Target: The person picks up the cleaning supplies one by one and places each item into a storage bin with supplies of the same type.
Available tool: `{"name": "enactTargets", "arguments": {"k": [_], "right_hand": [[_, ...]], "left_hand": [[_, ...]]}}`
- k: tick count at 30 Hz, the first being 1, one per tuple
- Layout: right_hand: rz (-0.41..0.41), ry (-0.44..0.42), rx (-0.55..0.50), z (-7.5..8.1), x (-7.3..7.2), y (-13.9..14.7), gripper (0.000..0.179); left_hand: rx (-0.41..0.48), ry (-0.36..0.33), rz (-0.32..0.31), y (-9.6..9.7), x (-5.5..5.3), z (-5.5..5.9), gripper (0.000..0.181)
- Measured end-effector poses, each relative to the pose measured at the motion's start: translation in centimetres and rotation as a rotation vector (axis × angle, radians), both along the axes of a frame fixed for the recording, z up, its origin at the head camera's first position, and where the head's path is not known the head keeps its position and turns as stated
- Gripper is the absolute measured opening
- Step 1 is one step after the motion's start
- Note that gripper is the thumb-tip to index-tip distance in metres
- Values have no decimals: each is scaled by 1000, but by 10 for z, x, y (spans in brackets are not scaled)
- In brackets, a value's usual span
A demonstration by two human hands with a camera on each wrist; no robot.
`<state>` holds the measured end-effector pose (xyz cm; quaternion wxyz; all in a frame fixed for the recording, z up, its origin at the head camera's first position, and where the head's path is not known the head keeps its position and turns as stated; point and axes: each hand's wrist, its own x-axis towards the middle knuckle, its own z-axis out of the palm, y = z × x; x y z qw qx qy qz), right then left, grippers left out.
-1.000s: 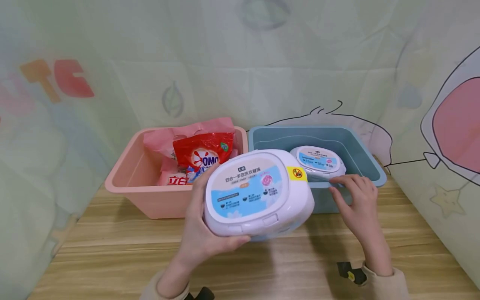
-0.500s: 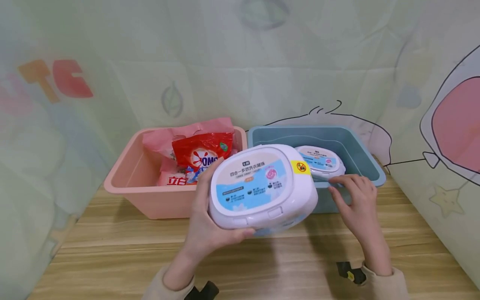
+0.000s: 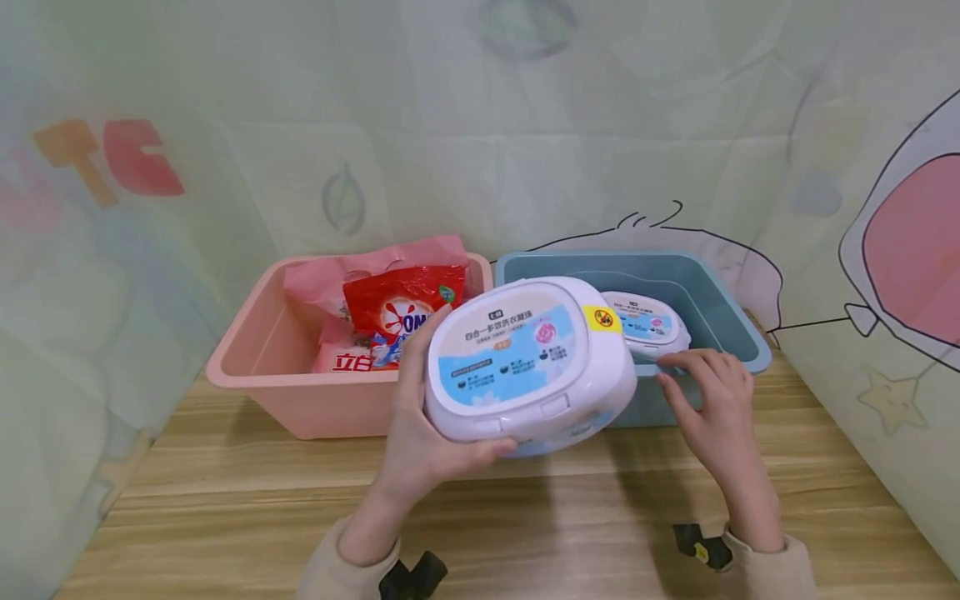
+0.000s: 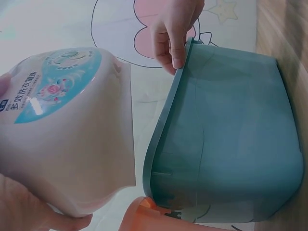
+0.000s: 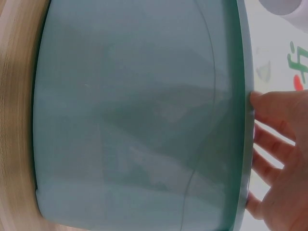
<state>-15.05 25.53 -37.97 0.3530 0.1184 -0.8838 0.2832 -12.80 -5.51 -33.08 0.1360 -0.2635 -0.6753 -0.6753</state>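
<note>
My left hand (image 3: 423, 425) grips a white laundry pod tub (image 3: 510, 350) by its left side, thumb along the front. The tub is held up and tilted, its printed lid toward me, in front of the two bins. In the left wrist view the tub (image 4: 82, 134) is beside the blue bin (image 4: 231, 130). My right hand (image 3: 716, 400) holds the front rim of the blue bin (image 3: 652, 400) near its right end, thumb outside and fingers over the edge. Inside that bin lies a second laundry pod tub (image 3: 648, 325), partly hidden by the held one.
On the left stands a pink bin (image 3: 300, 404), right beside the blue one. It holds a red OMO detergent bag (image 3: 401, 300) and pink bags (image 3: 352, 271). Both bins stand on a wooden table (image 3: 300, 500) against a printed cloth backdrop (image 3: 420, 183).
My left hand has carried the tub a little up and to the right, so it covers more of the tub in the blue bin. The right hand has stayed at the rim.
</note>
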Motion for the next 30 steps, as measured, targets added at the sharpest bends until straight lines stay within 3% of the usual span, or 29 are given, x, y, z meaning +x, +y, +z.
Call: {"name": "enactTargets", "arguments": {"k": [12, 20, 30], "right_hand": [[7, -3, -10, 0, 0, 0, 27], [13, -9, -18, 0, 0, 0, 26], [19, 21, -16, -1, -1, 1, 23]], "left_hand": [[20, 31, 1, 6, -9, 1, 100], [58, 28, -61, 9, -20, 2, 98], [70, 68, -73, 13, -30, 11, 99]]}}
